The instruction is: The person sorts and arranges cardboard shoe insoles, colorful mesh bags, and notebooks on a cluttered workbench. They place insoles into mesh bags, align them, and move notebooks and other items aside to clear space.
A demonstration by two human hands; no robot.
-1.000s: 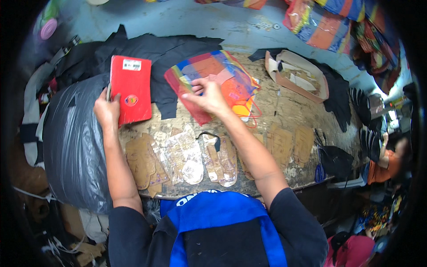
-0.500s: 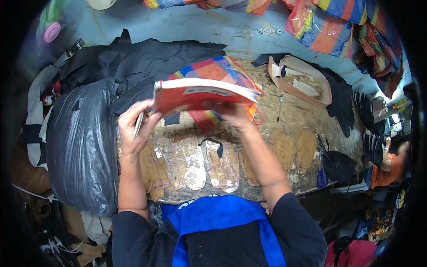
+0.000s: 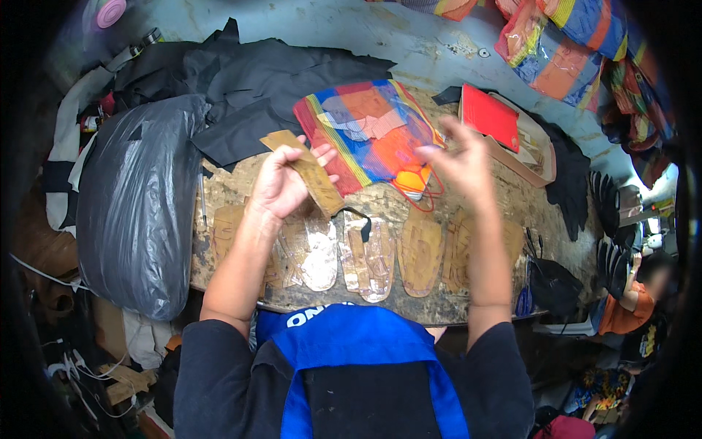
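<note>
Brown cardboard sole pattern gripped in the left hand, fingers curled around its lower part, thumb pressed on top. Held tilted above the left part of the worn workbench, far end pointing up and left. Right hand raised in the air over the right part of the bench, fingers loosely spread and slightly bent, holding nothing. Between the two hands, a little farther, a striped plastic bag in red, blue and orange, lying flat. Near edge of the bench: row of sole cutouts, side by side, some brown, some shiny. Far right: red book resting on an open box. Left: big black plastic sack. Far left: pile of black fabric.
</note>
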